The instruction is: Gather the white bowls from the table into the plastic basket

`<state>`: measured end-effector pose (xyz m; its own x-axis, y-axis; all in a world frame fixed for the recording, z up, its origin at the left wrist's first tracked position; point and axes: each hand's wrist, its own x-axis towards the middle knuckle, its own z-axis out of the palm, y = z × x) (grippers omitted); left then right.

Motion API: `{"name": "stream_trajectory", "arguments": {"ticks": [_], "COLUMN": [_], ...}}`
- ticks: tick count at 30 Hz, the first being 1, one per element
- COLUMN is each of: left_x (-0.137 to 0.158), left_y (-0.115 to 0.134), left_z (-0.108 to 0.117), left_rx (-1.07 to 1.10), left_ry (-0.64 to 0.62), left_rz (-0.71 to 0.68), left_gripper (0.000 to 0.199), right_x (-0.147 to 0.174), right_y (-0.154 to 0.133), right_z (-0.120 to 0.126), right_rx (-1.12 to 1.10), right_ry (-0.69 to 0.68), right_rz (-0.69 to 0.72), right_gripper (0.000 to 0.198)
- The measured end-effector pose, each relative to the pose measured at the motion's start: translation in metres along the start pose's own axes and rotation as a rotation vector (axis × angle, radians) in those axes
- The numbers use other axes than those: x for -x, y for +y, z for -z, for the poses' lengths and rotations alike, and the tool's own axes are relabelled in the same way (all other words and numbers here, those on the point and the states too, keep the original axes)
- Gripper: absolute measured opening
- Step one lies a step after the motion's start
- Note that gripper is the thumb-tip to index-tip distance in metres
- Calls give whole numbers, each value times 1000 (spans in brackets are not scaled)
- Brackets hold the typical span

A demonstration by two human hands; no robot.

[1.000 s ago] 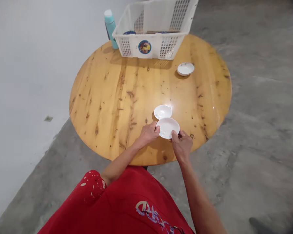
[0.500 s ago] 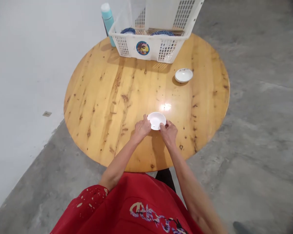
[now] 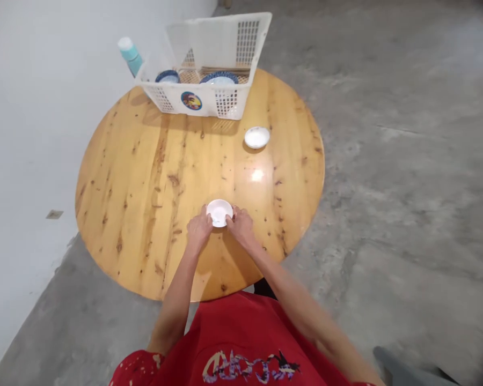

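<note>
Red cloth with pale, unreadable lettering fills the near edge of the view, the person's shirt (image 3: pixel 241 348); from it both bare forearms reach forward onto a round table (image 3: pixel 145 177) of knotty, varnished pine; the left hand (image 3: pixel 198 231) and the right hand (image 3: pixel 241 228) meet at a small white dish (image 3: pixel 219 212) lying near the table's front edge, the left fingers curled against its left rim and the right fingers against its right rim, so that both hands pinch it lightly between them while it rests on the wood; whether a second dish lies beneath it cannot be told; farther off, toward the right of the tabletop, a second white dish (image 3: pixel 256 137) sits alone, well apart from the hands; at the far edge stands a white plastic basket (image 3: pixel 203 102) with latticed walls and a round coloured sticker on its front, its picture too small to read; blue-rimmed bowls (image 3: pixel 219 79) lie inside it; just behind its left corner stands a teal bottle (image 3: pixel 131 53) with a white cap.
</note>
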<state>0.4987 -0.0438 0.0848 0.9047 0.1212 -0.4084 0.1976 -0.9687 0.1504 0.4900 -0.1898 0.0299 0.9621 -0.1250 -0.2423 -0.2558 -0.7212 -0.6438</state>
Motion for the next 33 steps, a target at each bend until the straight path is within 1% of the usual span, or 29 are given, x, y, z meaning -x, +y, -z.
{"name": "stream_trajectory", "arguments": {"ticks": [2,3,7,10,14,17,20,23,25,28,30,33], "left_x": [-1,-2,-4,-6,-5,-3,-9,-27,-45,-79,-102,-136], "left_y": [-2,-3,-5,-6,-4,5,27,60,85,125,150,185], "left_z": [-3,-6,-20,-28,-29,-25,-13,4,15,28,33,37], "left_rx": [41,96,459,635,651,656,715,777,817,861,890,976], "left_ry": [18,14,-27,5,1,1,10,39,65,115,155,194], "left_rz": [25,37,58,61,27,-13,-54,-93,-105,-97,-68,-24], "left_gripper": [51,50,43,37,30,28,31,36,37,36,35,35], "right_x": [-1,-2,-7,-10,-10,-13,-30,-63,-93,-142,-175,-220], "right_y": [2,3,6,4,7,15,21,23,24,29,33,38], "right_z": [6,8,15,16,20,31,53,83,105,137,154,176], "right_rx": [-41,-95,-309,-366,-435,-471,-512,-600,-641,-634,-622,-585], "right_ry": [-48,-76,-156,-163,-166,-169,-174,-175,-158,-129,-134,-135], "right_rz": [-10,-18,-24,-23,-39,-41,-34,-31,-7,70,113,137], "right_gripper": [45,41,26,23,27,36,46,50,49,45,42,41]}}
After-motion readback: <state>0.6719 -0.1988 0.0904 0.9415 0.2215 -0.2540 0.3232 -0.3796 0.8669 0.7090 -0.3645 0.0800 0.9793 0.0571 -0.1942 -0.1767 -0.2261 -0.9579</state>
